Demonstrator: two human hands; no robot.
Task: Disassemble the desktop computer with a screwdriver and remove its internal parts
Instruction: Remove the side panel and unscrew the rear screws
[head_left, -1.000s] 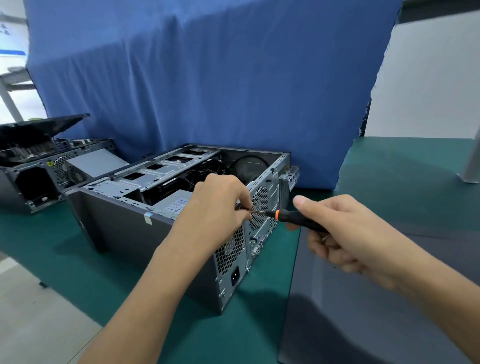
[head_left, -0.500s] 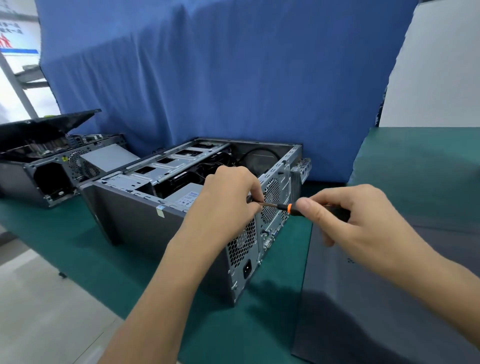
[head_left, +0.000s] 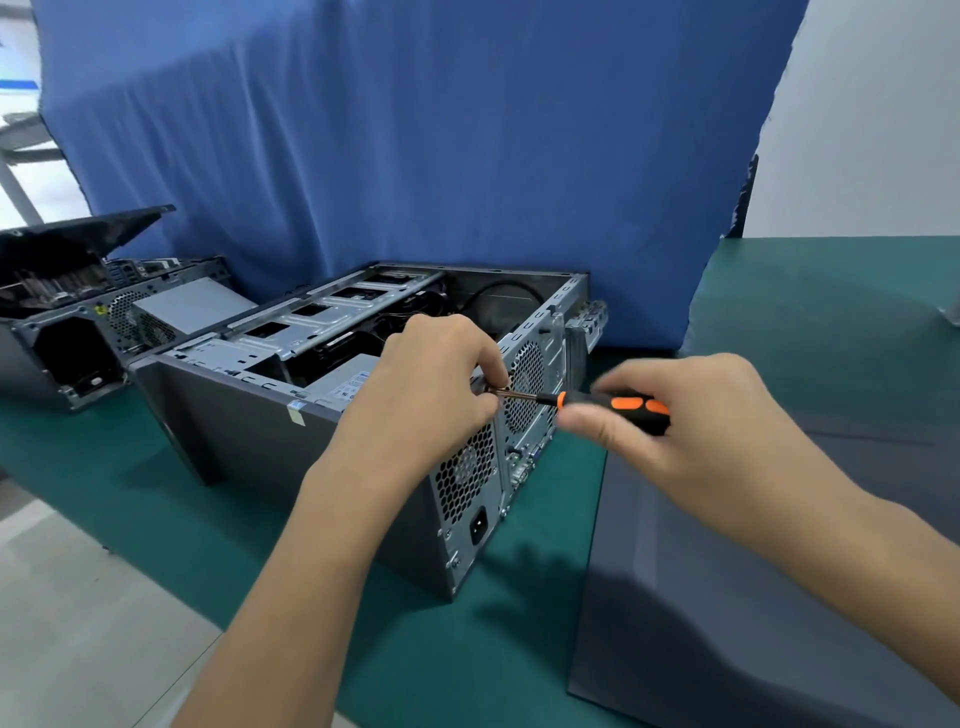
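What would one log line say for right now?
right hand: holds screwdriver | left hand: pinches its shaft | tip: at computer case rear

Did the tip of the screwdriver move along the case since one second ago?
No. The screwdriver tip stays just left of the fan grille on the case.

Open desktop case (head_left: 249, 431) lies on the table (head_left: 831, 322), rear panel facing right. Power supply (head_left: 348, 382) sits inside, at the near rear corner. Second case (head_left: 67, 332) stands left and further back; flat panel (head_left: 727, 597) lies just right; cloth (head_left: 415, 156) hangs behind. Left hand (head_left: 421, 400), at the rear panel's upper edge, pinches the shaft end of the screwdriver (head_left: 613, 408); right hand (head_left: 691, 421), to the right, grips its handle.
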